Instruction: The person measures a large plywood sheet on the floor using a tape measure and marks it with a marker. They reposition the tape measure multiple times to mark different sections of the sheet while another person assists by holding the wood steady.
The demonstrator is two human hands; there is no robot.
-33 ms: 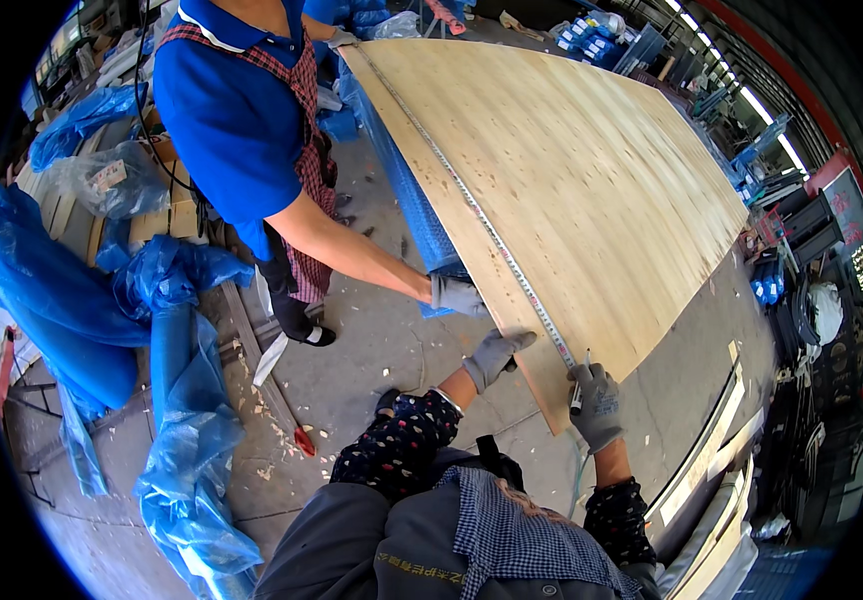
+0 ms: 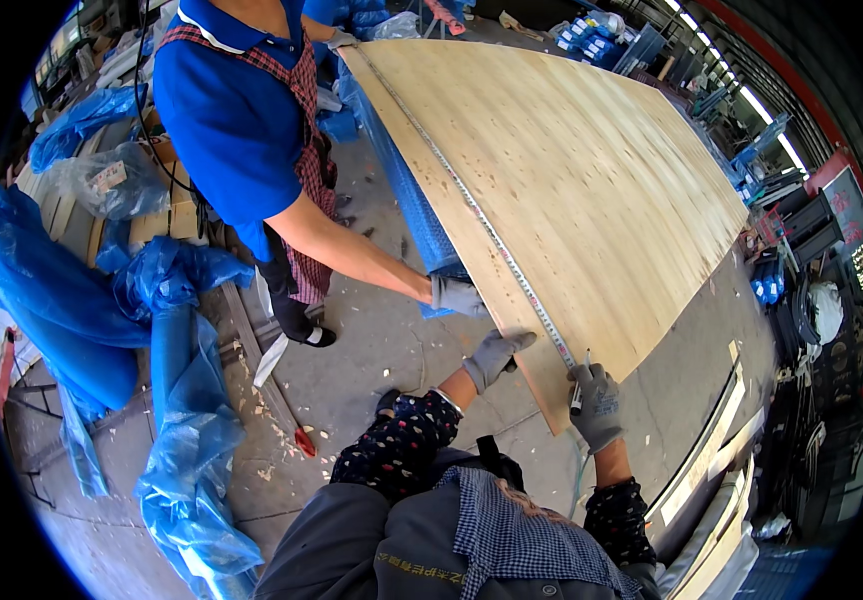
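Observation:
A large pale plywood sheet (image 2: pixel 572 190) stretches away from me, with a tape measure (image 2: pixel 497 240) laid out along its left side. My left hand (image 2: pixel 493 360), in a grey glove, is closed on the sheet's left edge, thumb on top. At the near edge my right hand (image 2: pixel 600 408), gloved too, is closed around a dark marker pen (image 2: pixel 577 398), its tip pointing up beside the near end of the tape. Whether these fingers also hold the tape is hidden. A co-worker's gloved hand (image 2: pixel 459 296) supports the left edge; their other hand (image 2: pixel 342 38) is at the far corner.
The co-worker in a blue shirt (image 2: pixel 217 140) stands to the left of the sheet. Blue plastic wrap (image 2: pixel 192 430) covers long bundles at the left. Wood strips (image 2: pixel 707 440) lie at the lower right. Dark metal parts (image 2: pixel 802 350) are stacked along the right side. Chips litter the concrete floor (image 2: pixel 382 340).

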